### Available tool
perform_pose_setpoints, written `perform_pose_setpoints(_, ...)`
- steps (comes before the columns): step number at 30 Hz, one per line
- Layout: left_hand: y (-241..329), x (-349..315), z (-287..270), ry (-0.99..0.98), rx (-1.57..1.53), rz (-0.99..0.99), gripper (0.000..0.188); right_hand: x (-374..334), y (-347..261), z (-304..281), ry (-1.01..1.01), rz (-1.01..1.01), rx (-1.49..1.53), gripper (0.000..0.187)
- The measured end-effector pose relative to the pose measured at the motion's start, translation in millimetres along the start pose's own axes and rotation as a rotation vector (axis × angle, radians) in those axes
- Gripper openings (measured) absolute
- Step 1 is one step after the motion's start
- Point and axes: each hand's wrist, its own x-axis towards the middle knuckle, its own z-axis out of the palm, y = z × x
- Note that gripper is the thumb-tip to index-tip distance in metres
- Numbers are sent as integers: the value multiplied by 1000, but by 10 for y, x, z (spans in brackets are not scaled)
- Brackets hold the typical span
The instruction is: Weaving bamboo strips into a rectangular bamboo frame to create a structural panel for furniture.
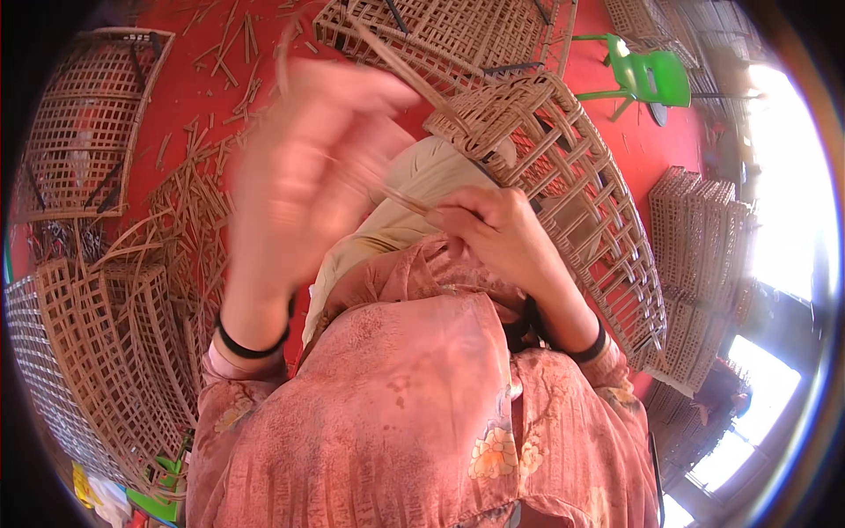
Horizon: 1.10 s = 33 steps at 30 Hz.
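A half-woven brown wicker basket [576,180] lies tilted across my lap, its open lattice side reaching down to the right. Just left of it, my right hand [493,227] is closed, thumb and fingers pinching a thin brown weaving strip [405,199]. That strip runs left toward my left hand [304,172], which is raised and smeared by motion. Whether the left fingers grip the strip's other end cannot be made out. A longer loose strip [409,75] slants from above the left hand to the basket's near corner.
Cut strips [198,198] litter the red floor at left. Woven baskets [101,114] and stacked woven panels [114,343] stand left, with another large basket [458,40] ahead. A green plastic chair [647,75] is at the far right; piled baskets [695,238] stand along the right side.
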Motion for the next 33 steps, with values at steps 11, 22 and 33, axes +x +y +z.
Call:
perform_pose_setpoints(11, -850, -317, 262, -467, -353, -374, 17, -329, 364, -143, 127, 115, 88, 18)
perform_pose_setpoints(22, -522, -96, 585, -530, -401, -229, 10, -203, 301, -65, 338, 150, 239, 18)
perform_pose_setpoints(33, -594, 41, 797, -166, -344, -335, 15, -148, 288, -123, 513, 22, 252, 16)
